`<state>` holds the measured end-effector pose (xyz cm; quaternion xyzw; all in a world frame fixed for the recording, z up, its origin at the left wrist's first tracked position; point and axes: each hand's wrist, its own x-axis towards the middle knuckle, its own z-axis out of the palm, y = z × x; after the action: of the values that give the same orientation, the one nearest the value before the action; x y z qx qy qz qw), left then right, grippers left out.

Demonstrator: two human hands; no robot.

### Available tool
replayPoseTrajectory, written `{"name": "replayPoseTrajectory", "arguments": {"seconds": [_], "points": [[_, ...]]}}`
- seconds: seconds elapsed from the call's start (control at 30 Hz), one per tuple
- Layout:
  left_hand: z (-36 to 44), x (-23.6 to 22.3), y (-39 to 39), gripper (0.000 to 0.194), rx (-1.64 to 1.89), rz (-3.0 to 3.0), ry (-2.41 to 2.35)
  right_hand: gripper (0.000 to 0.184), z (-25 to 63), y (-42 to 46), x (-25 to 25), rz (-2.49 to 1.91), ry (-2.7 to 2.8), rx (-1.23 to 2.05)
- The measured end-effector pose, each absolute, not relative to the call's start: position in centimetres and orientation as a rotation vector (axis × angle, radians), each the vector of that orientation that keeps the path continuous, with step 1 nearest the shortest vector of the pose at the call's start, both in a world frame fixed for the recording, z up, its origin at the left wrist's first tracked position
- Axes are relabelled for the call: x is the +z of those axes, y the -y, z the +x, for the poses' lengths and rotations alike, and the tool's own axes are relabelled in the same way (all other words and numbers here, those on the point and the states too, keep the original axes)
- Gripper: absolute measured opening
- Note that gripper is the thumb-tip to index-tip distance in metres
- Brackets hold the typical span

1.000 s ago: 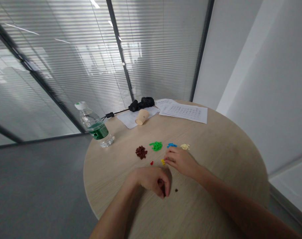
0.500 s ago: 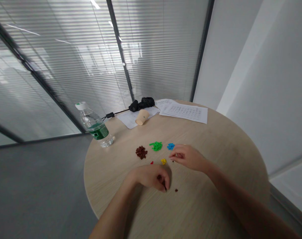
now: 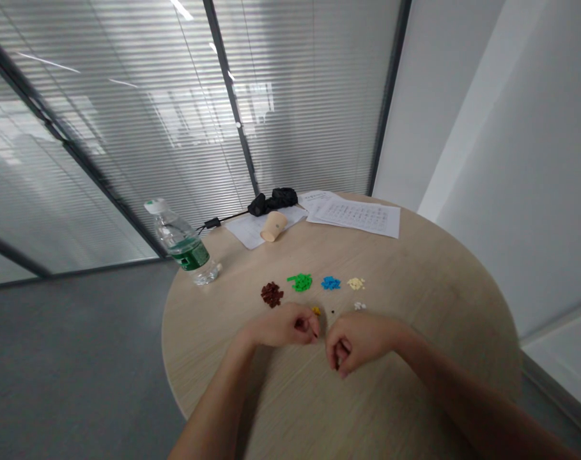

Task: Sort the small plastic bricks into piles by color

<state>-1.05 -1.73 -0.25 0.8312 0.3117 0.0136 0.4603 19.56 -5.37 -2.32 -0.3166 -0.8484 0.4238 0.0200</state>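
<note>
Near the edge of the round table [image 3: 443, 306], the left hand [image 3: 283, 326] and right hand [image 3: 360, 342] were curled; whether they gripped anything could not be told. Yellow bricks [image 3: 316, 311] lay just beyond the left hand.

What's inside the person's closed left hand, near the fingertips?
A tiny dark sliver, perhaps a plastic brick, shows at the tip of the curled bare left hand. Its full shape, and whatever else may lie in the palm, is covered by the fingers.
</note>
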Motion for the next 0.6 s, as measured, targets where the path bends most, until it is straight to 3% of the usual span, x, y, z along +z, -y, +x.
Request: {"name": "replayPoseTrajectory", "arguments": {"seconds": [0.2, 0.37, 0.6], "points": [[-4.0, 0.6, -0.4, 0.021, 0.551, 1.987, -1.280, 0.014, 19.5, 5.3, -2.7, -1.042, 2.635, 1.292], [-4.9, -0.3, -1.2, 0.012, 0.348, 2.154, -1.897, 0.013, 19.5, 5.4, -2.8, -1.045, 2.598, 1.292], [-4.9, -0.4, -1.3, 0.016, 0.267, 2.196, -1.946, 0.010, 19.4, 5.4, -2.9, -1.049, 2.538, 1.254]]}}
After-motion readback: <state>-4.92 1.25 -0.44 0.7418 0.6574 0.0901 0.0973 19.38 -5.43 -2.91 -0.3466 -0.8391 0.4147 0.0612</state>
